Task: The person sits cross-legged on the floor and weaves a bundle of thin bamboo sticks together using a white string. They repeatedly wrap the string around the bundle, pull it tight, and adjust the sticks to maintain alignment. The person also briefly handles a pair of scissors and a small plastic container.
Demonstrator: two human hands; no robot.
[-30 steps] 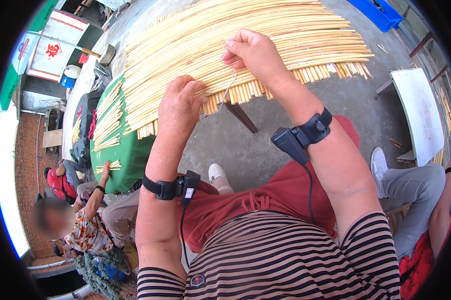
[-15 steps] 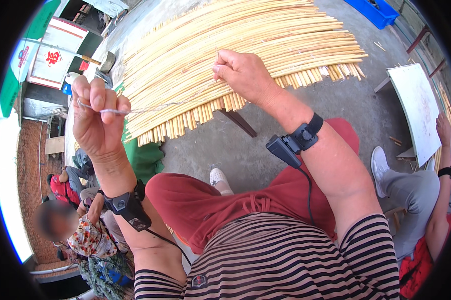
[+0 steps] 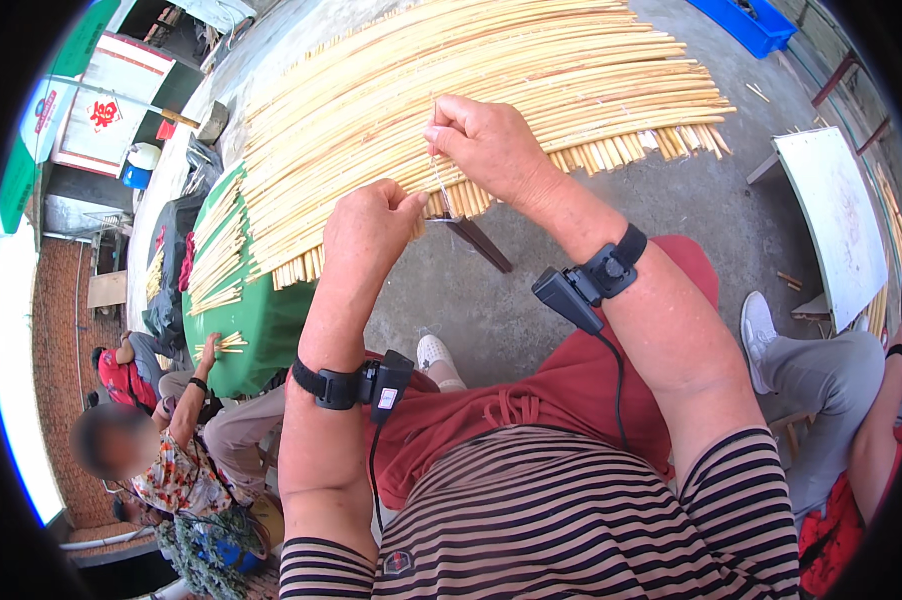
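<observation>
A mat of long, pale yellow reed-like sticks [image 3: 511, 75], laid side by side, stretches in front of me. My right hand [image 3: 491, 145] hovers over its near edge, thumb and forefinger pinched on a thin pale thread [image 3: 438, 172]. The thread runs down from those fingers toward the stick ends. Close by on the left, my left hand [image 3: 366, 230] is closed at the same edge, back of the hand up. Its fingertips pinch at the thread; whether the hooked wire end is still in them is hidden.
Left of the mat, a green-covered table [image 3: 256, 325] bears loose stick bundles [image 3: 219, 245]; a seated person's hand [image 3: 209, 350] reaches onto it. At right stand a white board-topped table [image 3: 833, 215] and another person's leg [image 3: 816, 385]. A blue crate [image 3: 746, 25] lies far right.
My left hand has swung right and down from the raised position at left, where it held the thread's hooked end, to beside my right hand. The right hand has barely moved.
</observation>
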